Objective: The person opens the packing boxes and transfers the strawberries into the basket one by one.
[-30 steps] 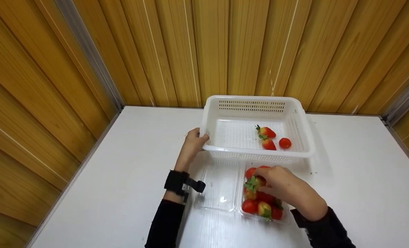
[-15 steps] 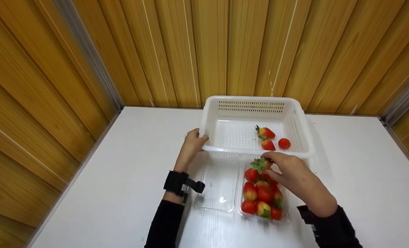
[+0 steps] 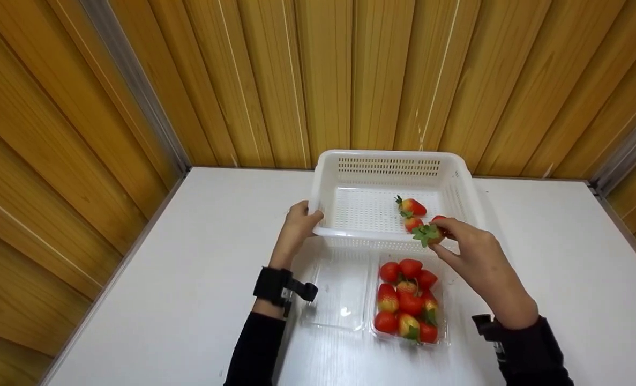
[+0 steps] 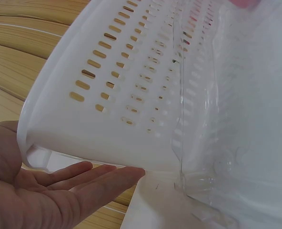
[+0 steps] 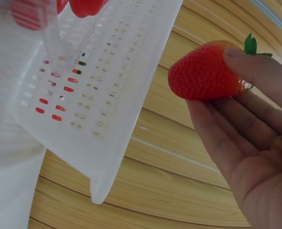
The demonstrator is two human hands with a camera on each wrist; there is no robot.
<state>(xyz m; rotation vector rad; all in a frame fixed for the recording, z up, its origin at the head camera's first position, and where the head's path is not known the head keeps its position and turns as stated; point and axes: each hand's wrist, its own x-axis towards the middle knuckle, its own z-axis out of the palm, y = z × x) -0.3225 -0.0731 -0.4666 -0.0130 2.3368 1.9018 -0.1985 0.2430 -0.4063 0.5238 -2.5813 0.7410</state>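
Your right hand point(image 3: 478, 252) pinches one strawberry point(image 5: 205, 71) between the thumb and the fingers. In the head view this strawberry is at the front rim of the white basket point(image 3: 344, 232), near the right corner, and its green leaves are turned to the left. In the right wrist view you can see its red pointed end, which is apart from the basket wall.

Your left hand point(image 3: 298, 220) holds the left front corner of the basket: the thumb is at the rim, and the fingers, almost straight, are on the outer side below it.

Inside the basket, on the right half, there are two strawberries point(image 3: 412, 207) with leaves, and beside them a red fruit which your right hand partly covers. Just in front of the basket, a clear box point(image 3: 442, 327) stands on the white surface point(image 3: 232, 236), and many red fruits point(image 3: 410, 303) lie close together in it. Its clear lid point(image 3: 339, 295) lies flat at the left side. Behind the basket rises a wood-patterned wall point(image 3: 253, 80).
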